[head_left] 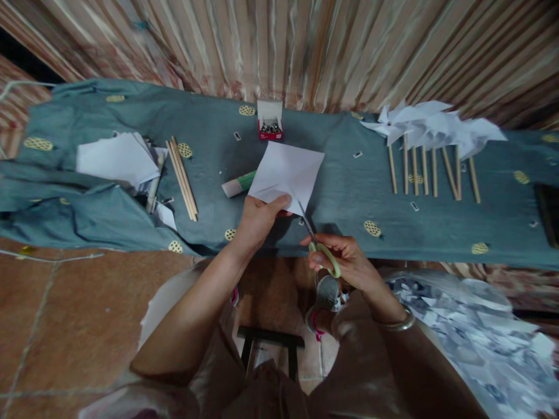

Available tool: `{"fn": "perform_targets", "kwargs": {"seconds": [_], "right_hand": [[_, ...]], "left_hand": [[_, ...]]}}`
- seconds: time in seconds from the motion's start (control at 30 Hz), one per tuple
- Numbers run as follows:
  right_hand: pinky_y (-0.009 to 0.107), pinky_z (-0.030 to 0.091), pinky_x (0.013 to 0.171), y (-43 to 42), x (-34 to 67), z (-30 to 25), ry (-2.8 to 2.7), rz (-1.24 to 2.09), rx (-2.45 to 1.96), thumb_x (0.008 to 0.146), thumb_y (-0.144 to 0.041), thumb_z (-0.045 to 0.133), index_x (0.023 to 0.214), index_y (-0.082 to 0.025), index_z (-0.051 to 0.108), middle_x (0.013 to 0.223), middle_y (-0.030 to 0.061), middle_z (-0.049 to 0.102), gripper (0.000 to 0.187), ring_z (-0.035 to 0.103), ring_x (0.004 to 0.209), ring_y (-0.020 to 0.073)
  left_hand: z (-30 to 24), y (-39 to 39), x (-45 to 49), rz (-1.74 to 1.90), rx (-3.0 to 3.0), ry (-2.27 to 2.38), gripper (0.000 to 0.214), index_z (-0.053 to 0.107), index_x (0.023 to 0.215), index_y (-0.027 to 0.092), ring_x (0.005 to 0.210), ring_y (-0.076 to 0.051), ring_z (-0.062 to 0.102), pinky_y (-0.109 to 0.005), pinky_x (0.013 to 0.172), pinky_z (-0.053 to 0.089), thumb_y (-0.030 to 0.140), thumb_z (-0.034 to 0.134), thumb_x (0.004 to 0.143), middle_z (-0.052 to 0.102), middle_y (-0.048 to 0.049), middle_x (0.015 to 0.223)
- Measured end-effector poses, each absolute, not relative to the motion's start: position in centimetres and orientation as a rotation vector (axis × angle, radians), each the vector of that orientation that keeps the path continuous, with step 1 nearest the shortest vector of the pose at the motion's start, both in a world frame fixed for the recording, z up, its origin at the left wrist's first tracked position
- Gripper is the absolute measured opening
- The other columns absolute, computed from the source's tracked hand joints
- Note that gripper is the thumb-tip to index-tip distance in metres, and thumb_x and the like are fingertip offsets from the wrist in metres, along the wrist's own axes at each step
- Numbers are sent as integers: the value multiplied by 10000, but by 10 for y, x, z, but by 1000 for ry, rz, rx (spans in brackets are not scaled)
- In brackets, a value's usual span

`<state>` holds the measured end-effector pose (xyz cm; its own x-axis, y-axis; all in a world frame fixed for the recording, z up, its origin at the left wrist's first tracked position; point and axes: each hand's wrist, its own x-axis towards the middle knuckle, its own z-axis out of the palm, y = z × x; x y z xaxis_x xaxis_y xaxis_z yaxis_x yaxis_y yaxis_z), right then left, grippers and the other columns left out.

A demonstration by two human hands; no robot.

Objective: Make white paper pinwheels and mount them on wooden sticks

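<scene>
My left hand [261,218] pinches the lower edge of a square white sheet of paper [288,169], thumb on top. A slit runs in from the paper's lower left side. In my right hand [345,256] is a pair of scissors [325,254] with pale green handles, fingers through the loops. Its blades meet the paper at the lower right corner. Under the paper's left side lies a green and white tube [239,184], partly covered. Just beyond the paper stands an open red and white box [270,125] of small metal pieces.
Several paper pinwheels [437,125] on wooden sticks lie at the right of the cloth-covered table [340,203]. At left are a stack of white paper [116,158] and loose wooden sticks [181,179]. A bag of paper scraps [480,331] stands at lower right, a dark stool [271,336] below.
</scene>
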<state>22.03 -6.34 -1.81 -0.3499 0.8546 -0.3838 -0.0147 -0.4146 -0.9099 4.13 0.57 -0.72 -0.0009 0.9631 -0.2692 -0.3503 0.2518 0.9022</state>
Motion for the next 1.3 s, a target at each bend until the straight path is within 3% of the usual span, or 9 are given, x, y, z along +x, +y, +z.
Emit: {"fn": "perform_targets", "kwargs": {"seconds": [0.87,1.3], "right_hand": [[201,508,501,-64,218,-18,-1148,1808,-1283,663,-487,836,954,-191,746,619,-30,642,425,592,531,85],[218,519,555,-65,220,-22,-1194,1800,-1288,706,-483,807,968,-194,729,653,-21,655,398,600,582,96]], "left_hand": [[-8,7,44,1208,738,1152,152,666,703,164,586,-111,571,-205,506,485,230,725,580,670,-2,699],[-6,6,45,1192,736,1167,250,674,789,170,595,-116,588,-213,513,488,240,745,560,686,8,733]]}}
